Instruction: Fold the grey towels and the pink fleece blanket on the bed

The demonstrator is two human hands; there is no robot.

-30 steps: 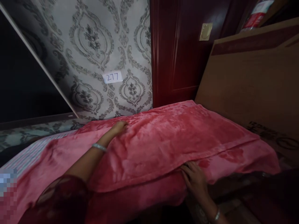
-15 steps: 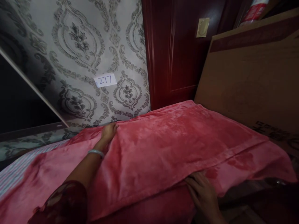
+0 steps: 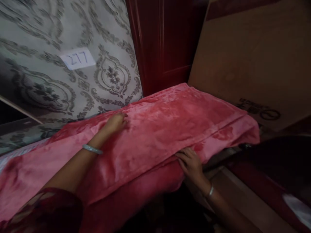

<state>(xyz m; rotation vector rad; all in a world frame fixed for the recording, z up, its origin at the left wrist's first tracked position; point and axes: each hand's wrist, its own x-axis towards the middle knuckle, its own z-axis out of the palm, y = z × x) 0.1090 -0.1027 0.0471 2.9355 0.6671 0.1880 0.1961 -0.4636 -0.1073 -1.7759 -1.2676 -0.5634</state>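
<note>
A plush red-pink blanket [image 3: 170, 123] lies folded over a bed, its top layer hanging past the near edge. My left hand [image 3: 116, 123] rests flat on the blanket's far side near the wall, fingers spread; a pale bangle circles that wrist. My right hand [image 3: 190, 161] lies at the near edge under the flap of the upper layer, fingers pressed against the fabric. Whether the right hand pinches the cloth cannot be told.
Patterned grey wallpaper with a white label reading 277 [image 3: 77, 59] rises behind the bed. A dark red wooden door [image 3: 165, 42] stands beside it. A large brown cardboard sheet [image 3: 252, 58] leans at the right. Striped bedding [image 3: 14, 153] shows at the left.
The view has tilted down and shifted right. My right hand has slid left along the blanket's near edge. My left hand stays on the far side of the blanket.
</note>
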